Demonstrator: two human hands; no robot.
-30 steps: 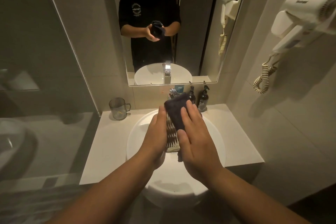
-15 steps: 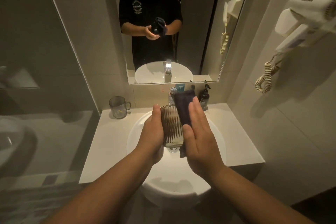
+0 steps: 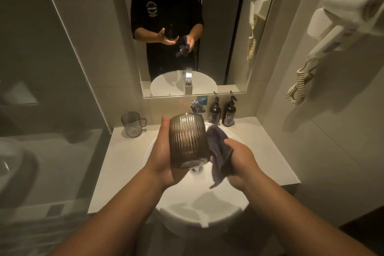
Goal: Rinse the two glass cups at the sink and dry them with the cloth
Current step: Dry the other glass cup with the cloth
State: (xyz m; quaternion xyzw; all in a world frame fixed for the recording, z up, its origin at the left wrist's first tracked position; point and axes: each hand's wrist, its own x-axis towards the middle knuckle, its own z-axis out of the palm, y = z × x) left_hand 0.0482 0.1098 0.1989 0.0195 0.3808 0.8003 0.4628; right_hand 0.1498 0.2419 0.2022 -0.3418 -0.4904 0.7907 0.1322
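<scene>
A ribbed glass cup (image 3: pixel 188 140) lies tilted in my left hand (image 3: pixel 164 156), held above the white round sink (image 3: pixel 199 203). Its mouth points away from me and its base faces me. My right hand (image 3: pixel 242 161) is closed on a dark grey cloth (image 3: pixel 218 151), bunched just right of the cup and touching its side. A second glass cup (image 3: pixel 133 124), clear and with a handle, stands upright on the counter at the back left.
The faucet (image 3: pixel 197 108) sits behind the held cup. Two dark pump bottles (image 3: pixel 222 112) stand at the back right of the pale counter (image 3: pixel 268 158). A wall hair dryer (image 3: pixel 342 16) with coiled cord hangs on the right. A glass partition (image 3: pixel 68 52) borders the left.
The cloth has come off the cup and dropped to its right side in my right hand. My left hand has turned the cup so more of its ribbed side shows.
</scene>
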